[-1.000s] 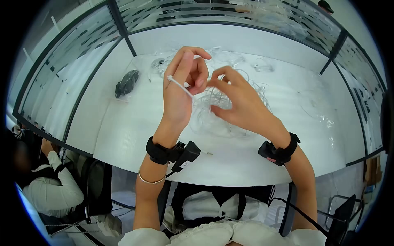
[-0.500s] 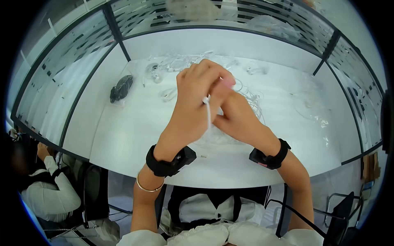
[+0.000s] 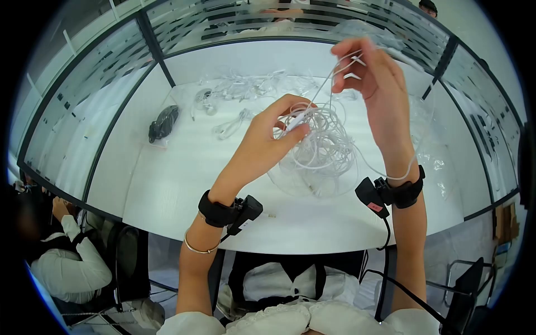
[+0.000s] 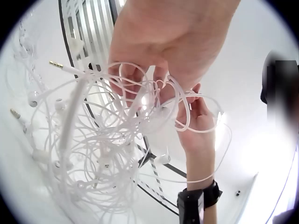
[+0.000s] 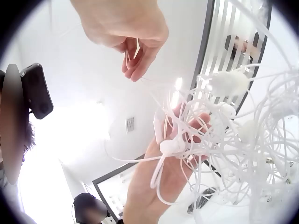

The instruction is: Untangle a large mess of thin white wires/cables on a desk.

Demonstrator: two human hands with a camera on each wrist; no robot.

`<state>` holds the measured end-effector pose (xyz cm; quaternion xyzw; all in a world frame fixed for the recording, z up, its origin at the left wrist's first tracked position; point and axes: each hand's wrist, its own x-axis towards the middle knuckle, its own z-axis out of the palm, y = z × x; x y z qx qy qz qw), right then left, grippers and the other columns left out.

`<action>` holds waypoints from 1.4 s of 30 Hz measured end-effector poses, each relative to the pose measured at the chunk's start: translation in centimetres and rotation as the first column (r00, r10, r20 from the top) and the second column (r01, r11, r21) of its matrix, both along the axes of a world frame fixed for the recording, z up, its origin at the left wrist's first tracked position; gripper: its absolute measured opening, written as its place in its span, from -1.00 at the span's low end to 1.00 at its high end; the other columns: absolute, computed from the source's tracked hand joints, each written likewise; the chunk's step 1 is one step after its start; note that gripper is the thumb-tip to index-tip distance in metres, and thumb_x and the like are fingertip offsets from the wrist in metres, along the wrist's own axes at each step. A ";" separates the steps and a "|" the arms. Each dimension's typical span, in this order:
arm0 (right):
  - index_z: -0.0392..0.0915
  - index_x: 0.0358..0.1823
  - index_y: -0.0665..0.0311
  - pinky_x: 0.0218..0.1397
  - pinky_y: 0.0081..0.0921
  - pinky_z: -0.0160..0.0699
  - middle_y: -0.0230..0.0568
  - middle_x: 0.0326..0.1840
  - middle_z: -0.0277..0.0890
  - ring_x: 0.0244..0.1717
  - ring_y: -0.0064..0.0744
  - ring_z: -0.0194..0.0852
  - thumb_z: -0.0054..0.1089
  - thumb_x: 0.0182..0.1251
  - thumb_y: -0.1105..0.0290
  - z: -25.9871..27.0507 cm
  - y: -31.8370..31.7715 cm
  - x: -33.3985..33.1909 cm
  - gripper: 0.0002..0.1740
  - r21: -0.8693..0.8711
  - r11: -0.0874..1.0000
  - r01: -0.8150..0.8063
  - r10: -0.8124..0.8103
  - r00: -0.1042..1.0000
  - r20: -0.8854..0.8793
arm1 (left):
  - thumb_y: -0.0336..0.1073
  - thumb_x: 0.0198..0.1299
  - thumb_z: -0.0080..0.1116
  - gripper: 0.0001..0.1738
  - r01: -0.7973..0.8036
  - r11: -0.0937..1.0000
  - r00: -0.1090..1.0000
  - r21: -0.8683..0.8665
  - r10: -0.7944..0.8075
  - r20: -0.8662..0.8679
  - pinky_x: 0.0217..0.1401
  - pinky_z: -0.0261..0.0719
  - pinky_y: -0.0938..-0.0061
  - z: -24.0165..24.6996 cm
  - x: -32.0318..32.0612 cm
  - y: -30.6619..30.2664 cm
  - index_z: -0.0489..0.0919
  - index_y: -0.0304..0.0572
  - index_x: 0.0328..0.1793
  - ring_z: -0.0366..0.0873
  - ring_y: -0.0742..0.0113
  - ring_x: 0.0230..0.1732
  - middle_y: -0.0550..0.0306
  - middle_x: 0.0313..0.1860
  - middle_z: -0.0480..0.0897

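A tangled bundle of white wired earphones hangs from my left hand, whose thumb and fingers grip it near a white slider or splitter. Up and to the right, my right hand pinches a strand of white cable drawn out of the bundle. A longer loop of cable droops past the right wrist. In the left wrist view, gold-tipped plugs and several earbuds stick out of the tangle. The right wrist view shows an earbud beside the left hand.
More white earphones in clear bags lie along the back of the white table. At the left is a bagged black item. Low white walls with glass panels enclose the table. Another person sits at the far left.
The hands were close together, then crossed, with a white cable across the left hand. Now they are apart: the left holds the lifted bundle, and the right has moved up and right with a strand.
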<state>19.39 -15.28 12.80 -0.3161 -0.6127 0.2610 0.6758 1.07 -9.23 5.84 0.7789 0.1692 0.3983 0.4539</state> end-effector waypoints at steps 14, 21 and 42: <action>0.52 0.05 0.43 -0.19 -0.61 0.40 -0.37 -0.31 0.41 -0.34 -0.56 0.39 -0.19 0.63 0.10 -1.5 0.4 7.2 -0.51 0.082 0.980 0.179 -0.160 0.967 -0.197 | -0.51 0.17 0.09 -0.61 -0.162 0.946 0.984 0.282 0.132 0.123 0.28 0.39 0.40 0.6 -2.8 1.4 0.67 -0.14 0.13 0.50 0.27 0.21 0.12 0.13 0.62; 0.54 0.00 0.42 -0.23 -0.62 0.42 -0.39 -0.37 0.39 -0.37 -0.57 0.41 -0.18 0.63 0.13 -1.5 0.4 8.4 -0.54 0.146 0.948 0.284 -0.256 0.949 -0.184 | -0.44 0.34 -0.01 -0.67 -0.144 0.989 0.974 0.039 0.135 0.180 -0.12 0.56 0.57 1.0 -3.4 1.5 0.61 -0.36 0.15 0.62 0.40 -0.23 0.06 -0.17 0.67; 0.40 -0.43 0.16 -0.53 -0.69 -0.07 -0.52 -0.58 0.22 -0.60 -0.73 -0.01 -0.10 0.57 0.11 -10.4 -2.0 8.8 -0.61 -0.383 0.908 0.169 -0.262 0.943 -0.205 | -0.27 0.31 0.11 -0.71 -0.047 0.995 0.940 0.088 0.074 -0.332 -0.36 0.36 0.59 -1.8 -2.0 0.9 0.63 -0.09 0.11 0.36 0.55 -0.44 0.24 -0.41 0.58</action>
